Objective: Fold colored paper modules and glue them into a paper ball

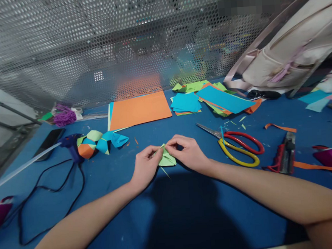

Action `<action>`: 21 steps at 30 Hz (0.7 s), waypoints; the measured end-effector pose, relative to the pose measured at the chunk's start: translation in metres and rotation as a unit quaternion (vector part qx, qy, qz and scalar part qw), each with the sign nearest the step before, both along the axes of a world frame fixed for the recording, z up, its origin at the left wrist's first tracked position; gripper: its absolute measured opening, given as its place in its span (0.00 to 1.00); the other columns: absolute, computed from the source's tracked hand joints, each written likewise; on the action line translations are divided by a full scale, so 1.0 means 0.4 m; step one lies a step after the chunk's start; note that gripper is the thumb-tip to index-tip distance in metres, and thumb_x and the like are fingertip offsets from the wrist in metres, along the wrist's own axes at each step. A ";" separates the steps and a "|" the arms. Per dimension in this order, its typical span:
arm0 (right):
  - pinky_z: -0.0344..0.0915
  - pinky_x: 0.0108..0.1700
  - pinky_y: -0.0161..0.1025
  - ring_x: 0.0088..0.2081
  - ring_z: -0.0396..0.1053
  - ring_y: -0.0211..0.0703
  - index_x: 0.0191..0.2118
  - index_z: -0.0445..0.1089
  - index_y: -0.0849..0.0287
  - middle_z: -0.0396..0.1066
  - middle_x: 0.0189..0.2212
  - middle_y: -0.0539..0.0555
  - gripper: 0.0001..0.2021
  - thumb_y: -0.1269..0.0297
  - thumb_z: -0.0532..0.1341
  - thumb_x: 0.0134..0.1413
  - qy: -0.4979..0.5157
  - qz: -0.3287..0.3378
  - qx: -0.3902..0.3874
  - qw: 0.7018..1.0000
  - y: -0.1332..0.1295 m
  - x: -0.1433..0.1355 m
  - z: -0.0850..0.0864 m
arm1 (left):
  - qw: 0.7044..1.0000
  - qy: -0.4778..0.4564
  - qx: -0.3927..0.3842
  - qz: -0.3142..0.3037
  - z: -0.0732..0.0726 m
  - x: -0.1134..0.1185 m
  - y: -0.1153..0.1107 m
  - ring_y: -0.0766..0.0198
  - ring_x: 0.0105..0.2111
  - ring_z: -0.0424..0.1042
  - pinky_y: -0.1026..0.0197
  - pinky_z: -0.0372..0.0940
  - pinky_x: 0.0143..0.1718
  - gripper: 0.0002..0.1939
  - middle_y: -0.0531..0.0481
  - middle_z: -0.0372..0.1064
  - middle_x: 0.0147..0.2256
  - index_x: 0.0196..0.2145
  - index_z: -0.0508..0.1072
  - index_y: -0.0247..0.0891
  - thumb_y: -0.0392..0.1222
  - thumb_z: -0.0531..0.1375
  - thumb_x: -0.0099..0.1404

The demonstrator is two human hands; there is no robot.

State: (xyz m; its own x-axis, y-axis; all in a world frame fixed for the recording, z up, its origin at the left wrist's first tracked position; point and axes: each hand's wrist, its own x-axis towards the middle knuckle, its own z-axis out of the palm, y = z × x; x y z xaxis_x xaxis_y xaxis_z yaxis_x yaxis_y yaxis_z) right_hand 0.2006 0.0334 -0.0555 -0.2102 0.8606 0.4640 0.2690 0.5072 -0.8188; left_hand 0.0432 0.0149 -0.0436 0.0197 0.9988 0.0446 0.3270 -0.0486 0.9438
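A small light-green piece of folded paper (167, 159) rests on the blue table in front of me, its peak pointing away. My left hand (147, 164) pinches its left side between thumb and fingers. On the other side, my right hand (187, 152) grips the paper near the top with closed fingertips. The fingers cover part of the folds. A thin green paper strip (166, 173) lies just below the piece. To the right of my right hand are scissors (232, 142) with one red and one yellow handle.
Orange sheets (140, 110), blue paper squares (185, 102) and blue strips (223, 97) lie along the perforated metal panel (92, 50). At left are a glue gun (72, 144), folded paper pieces (95, 142) and a phone (49, 143). A box cutter (288, 154) and a backpack (286, 51) are right.
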 end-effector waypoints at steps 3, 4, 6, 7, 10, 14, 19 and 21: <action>0.61 0.29 0.34 0.27 0.64 0.36 0.26 0.69 0.60 0.67 0.24 0.50 0.07 0.69 0.58 0.54 0.000 0.002 -0.002 1.000 0.000 -0.001 -0.001 | 1.000 0.000 -0.004 -0.003 -0.004 -0.004 0.001 0.68 0.24 0.65 0.67 0.61 0.26 0.10 0.52 0.72 0.24 0.26 0.76 0.36 0.46 0.61 0.57; 0.61 0.30 0.34 0.27 0.65 0.36 0.27 0.70 0.59 0.68 0.24 0.50 0.07 0.69 0.58 0.54 0.000 0.004 -0.004 1.000 0.001 -0.001 -0.001 | 1.000 0.000 -0.005 -0.003 -0.005 -0.005 0.002 0.68 0.24 0.65 0.67 0.61 0.26 0.10 0.53 0.72 0.24 0.26 0.76 0.36 0.46 0.61 0.57; 0.62 0.32 0.35 0.29 0.66 0.37 0.29 0.70 0.59 0.69 0.26 0.51 0.06 0.69 0.58 0.55 -0.002 0.010 -0.006 1.000 0.001 -0.001 -0.003 | 1.000 0.001 -0.008 -0.004 -0.006 -0.007 0.003 0.68 0.24 0.65 0.66 0.61 0.26 0.10 0.53 0.72 0.24 0.26 0.76 0.36 0.46 0.61 0.57; 0.63 0.33 0.35 0.30 0.67 0.37 0.30 0.71 0.59 0.70 0.26 0.51 0.06 0.69 0.58 0.55 -0.002 0.015 -0.006 1.000 0.002 -0.001 -0.004 | 1.000 0.000 -0.009 -0.004 -0.006 -0.007 0.003 0.68 0.24 0.65 0.66 0.61 0.26 0.10 0.53 0.72 0.24 0.26 0.76 0.36 0.46 0.61 0.56; 0.63 0.34 0.36 0.31 0.68 0.38 0.32 0.72 0.61 0.71 0.27 0.52 0.06 0.69 0.58 0.56 -0.003 0.026 -0.002 1.000 0.002 -0.002 -0.008 | 1.000 -0.004 -0.013 -0.004 -0.005 -0.006 0.003 0.68 0.23 0.65 0.66 0.61 0.26 0.10 0.52 0.72 0.24 0.26 0.76 0.36 0.46 0.61 0.56; 0.64 0.34 0.35 0.31 0.68 0.38 0.33 0.73 0.61 0.71 0.27 0.52 0.06 0.70 0.58 0.56 -0.005 0.028 0.005 1.000 0.003 -0.002 -0.009 | 1.000 0.000 -0.012 -0.014 -0.005 -0.005 0.002 0.68 0.23 0.64 0.67 0.60 0.26 0.11 0.52 0.72 0.24 0.26 0.76 0.35 0.46 0.61 0.56; 0.62 0.32 0.34 0.28 0.67 0.36 0.29 0.71 0.60 0.70 0.25 0.51 0.07 0.73 0.58 0.55 -0.014 0.018 0.036 0.999 0.002 0.000 -0.005 | 0.999 -0.007 -0.029 -0.037 -0.006 -0.005 0.002 0.68 0.25 0.63 0.67 0.59 0.28 0.12 0.53 0.70 0.24 0.27 0.75 0.34 0.47 0.61 0.57; 0.62 0.32 0.33 0.28 0.66 0.35 0.28 0.70 0.60 0.69 0.25 0.51 0.07 0.73 0.57 0.55 -0.017 0.014 0.055 0.998 0.002 0.001 -0.004 | 0.997 -0.033 -0.048 -0.045 -0.004 -0.004 0.002 0.69 0.26 0.63 0.67 0.59 0.29 0.12 0.53 0.69 0.25 0.27 0.74 0.34 0.47 0.60 0.58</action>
State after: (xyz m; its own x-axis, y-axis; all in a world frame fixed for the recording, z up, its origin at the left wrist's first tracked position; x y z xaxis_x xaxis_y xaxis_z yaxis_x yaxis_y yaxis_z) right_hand 0.2011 0.0340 -0.0569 -0.2514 0.7987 0.5467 0.2800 0.6007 -0.7488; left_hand 0.0414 0.0156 -0.0450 0.1100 0.9928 -0.0469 0.2621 0.0165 0.9649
